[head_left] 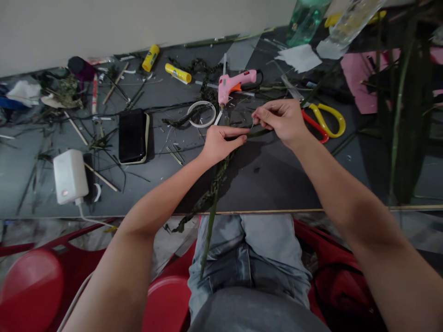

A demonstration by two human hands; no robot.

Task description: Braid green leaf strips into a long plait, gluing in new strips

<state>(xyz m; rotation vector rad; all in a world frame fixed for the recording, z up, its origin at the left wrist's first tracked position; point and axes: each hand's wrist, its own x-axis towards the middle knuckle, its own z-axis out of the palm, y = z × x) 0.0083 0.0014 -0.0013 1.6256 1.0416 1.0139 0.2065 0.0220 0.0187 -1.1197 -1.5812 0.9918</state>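
My left hand (221, 144) is closed, thumb and forefinger pinching a dark green leaf strip (258, 133) above the table. Below that hand, a crinkled green strand (216, 184) and a long flat green stem (209, 230) hang over the table edge toward my lap. My right hand (283, 121) is closed in a pinch, its fingertips on a thin pale strand, too small to name, close to the left fingertips. A pink glue gun (228, 85) lies just beyond both hands. Scissors (327, 121) with yellow and red handles lie beside my right wrist.
Left on the table are a black phone (132, 137) and a white power bank (71, 176) with a cable. A white ring (201, 114), yellow glue sticks (177, 73), cut stems and scraps lie around. A green bottle (307, 20) stands at the back; large leaves (403, 115) are right.
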